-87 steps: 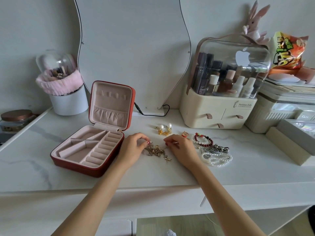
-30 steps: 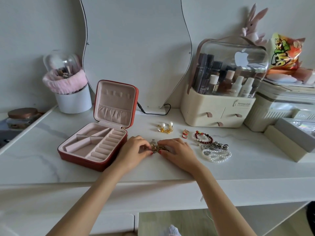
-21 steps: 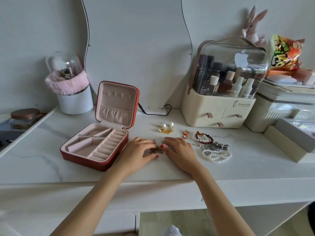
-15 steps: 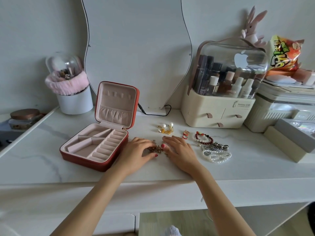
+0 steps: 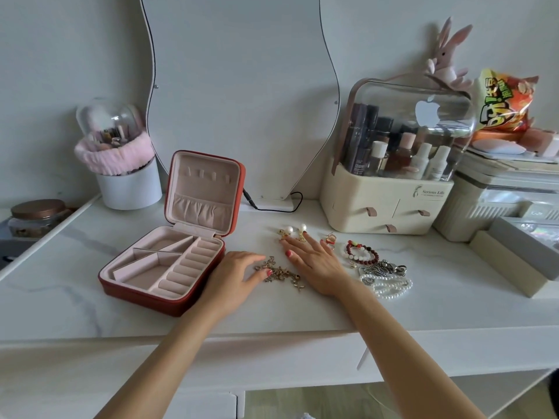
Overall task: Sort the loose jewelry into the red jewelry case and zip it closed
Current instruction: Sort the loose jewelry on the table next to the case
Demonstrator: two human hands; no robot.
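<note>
Fingers straight both hands: left hand point(image 5: 233, 275) touching gold chain point(image 5: 279, 272), right hand point(image 5: 314, 261) hiding earrings point(image 5: 292, 232).

The white marble counter point(image 5: 423, 303) carries an open red jewelry case point(image 5: 163, 261) (at nine o'clock), a gold chain point(image 5: 279, 272) at center, pearl earrings point(image 5: 292, 231) at twelve, bracelets point(image 5: 378, 270) at three.

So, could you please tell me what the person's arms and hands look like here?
Both forearms are bare, with no sleeves, watch or bracelets in view. The left hand and right hand have nails painted pinkish red. No rings are visible on the fingers.
</note>
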